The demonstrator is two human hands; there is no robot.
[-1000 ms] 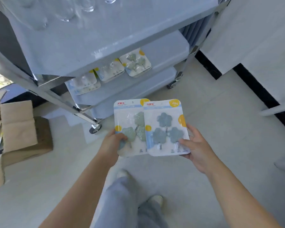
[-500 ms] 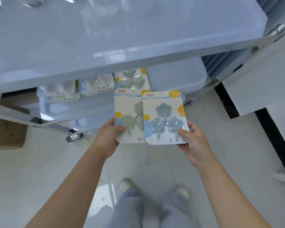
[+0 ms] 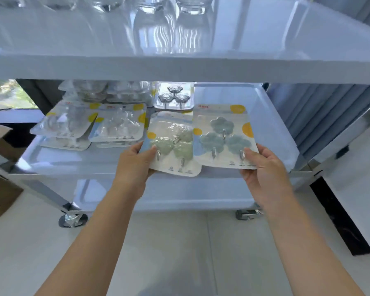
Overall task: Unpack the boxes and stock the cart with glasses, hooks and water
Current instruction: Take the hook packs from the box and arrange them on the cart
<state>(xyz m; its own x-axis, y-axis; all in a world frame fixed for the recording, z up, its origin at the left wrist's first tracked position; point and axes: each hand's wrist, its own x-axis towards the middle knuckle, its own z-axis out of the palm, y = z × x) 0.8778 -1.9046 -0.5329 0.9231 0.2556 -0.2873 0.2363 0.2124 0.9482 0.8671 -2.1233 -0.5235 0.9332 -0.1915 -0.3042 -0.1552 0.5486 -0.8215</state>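
My left hand (image 3: pixel 135 165) grips the lower left corner of a pack of green flower hooks (image 3: pixel 173 144). My right hand (image 3: pixel 263 167) pinches the lower right corner of a pack of blue flower hooks (image 3: pixel 222 135). Both packs lie side by side over the front of the cart's middle shelf (image 3: pixel 271 124), the green one overhanging the front rim. Further back on that shelf sit stacks of clear hook packs (image 3: pixel 115 124) and a grey hook pack (image 3: pixel 175 96). Several glasses (image 3: pixel 190 5) stand on the cart's top shelf (image 3: pixel 265 39).
The cart's bottom shelf (image 3: pixel 179 193) shows below, with castor wheels (image 3: pixel 73 220) on the pale tiled floor. A cardboard box (image 3: pixel 0 189) sits at the left. A white wall with a black skirting (image 3: pixel 338 216) runs along the right.
I have leaned down and both hands have carried the two hook packs forward, from in front of the cart to over its middle shelf. The packs now sit side by side rather than overlapping.
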